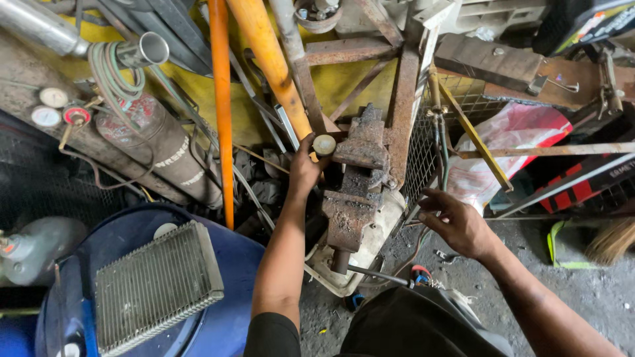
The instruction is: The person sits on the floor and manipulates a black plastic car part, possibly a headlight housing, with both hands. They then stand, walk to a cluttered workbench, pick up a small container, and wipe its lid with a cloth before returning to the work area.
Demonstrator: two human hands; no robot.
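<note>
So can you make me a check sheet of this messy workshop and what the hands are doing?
Surface: gritty grey concrete floor, dusty.
Job's things: rusty bench vise with its handle bar low in front; a round pale-ended piece at the vise top.
Clutter: finned radiator core on a blue drum, gas cylinder with gauges, orange pole, red and white bag, wire mesh.
Hands: left hand touches the round piece; right hand open, holding nothing.
Cables: green hose coil on the cylinder.
Surroundings: rusty steel frame, yellow wall behind.
</note>
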